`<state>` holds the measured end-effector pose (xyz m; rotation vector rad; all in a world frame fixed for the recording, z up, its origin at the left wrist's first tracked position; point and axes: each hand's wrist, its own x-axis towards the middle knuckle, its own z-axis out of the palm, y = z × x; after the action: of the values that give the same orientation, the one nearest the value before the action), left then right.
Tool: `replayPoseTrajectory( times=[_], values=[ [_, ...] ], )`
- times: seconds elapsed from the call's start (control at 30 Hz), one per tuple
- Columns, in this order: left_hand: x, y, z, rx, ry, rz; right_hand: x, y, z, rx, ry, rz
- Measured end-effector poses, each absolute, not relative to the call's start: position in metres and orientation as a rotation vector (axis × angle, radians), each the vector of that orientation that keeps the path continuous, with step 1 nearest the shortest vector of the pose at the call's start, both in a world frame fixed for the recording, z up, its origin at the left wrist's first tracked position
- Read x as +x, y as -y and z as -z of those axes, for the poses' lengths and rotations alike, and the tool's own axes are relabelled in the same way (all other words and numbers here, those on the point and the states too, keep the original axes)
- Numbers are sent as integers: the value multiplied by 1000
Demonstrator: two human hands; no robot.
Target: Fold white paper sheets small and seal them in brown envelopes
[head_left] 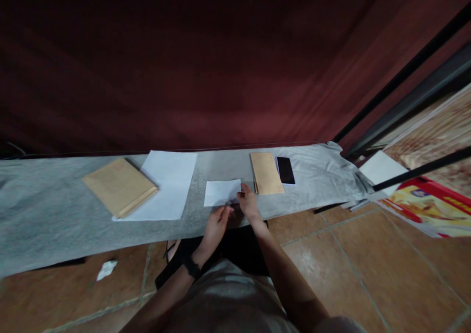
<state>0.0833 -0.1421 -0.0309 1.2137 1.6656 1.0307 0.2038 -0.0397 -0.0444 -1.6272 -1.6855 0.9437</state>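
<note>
A small white sheet of paper [221,192], seemingly folded, lies on the grey cloth in front of me. My right hand [248,201] is at its right edge, fingers curled with the tips closed on the paper. At the near edge is my left hand [217,223], its thumb and fingers brought together by the paper; the exact contact is too small to make out. A dark watch [191,267] is on my left wrist. Right of the paper lie brown envelopes [268,173], and just beyond them a phone [286,170] with a dark screen.
To the left, a stack of brown envelopes [119,186] partly covers larger white paper sheets [171,181]. The narrow table with its grey cloth [44,210] runs along a dark red curtain [206,78]. A colourful box [430,205] and black bars stand at the right.
</note>
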Motion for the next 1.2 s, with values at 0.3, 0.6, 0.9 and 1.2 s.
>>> replayPoseTrajectory(
  times=[0.3,0.6,0.9,1.2],
  values=[
    [70,134,48,2156,-2186,-440,210,42,43,-1638,1830,-936],
    [72,130,53,2157,-2196,-285,187,65,38,-1397,2209,-497],
    [69,133,68,2074,-2266,-465,206,73,62,-1356,2454,-259],
    [50,138,60,2003,-2373,-496,220,68,71,-1407,2426,-188]
  ],
)
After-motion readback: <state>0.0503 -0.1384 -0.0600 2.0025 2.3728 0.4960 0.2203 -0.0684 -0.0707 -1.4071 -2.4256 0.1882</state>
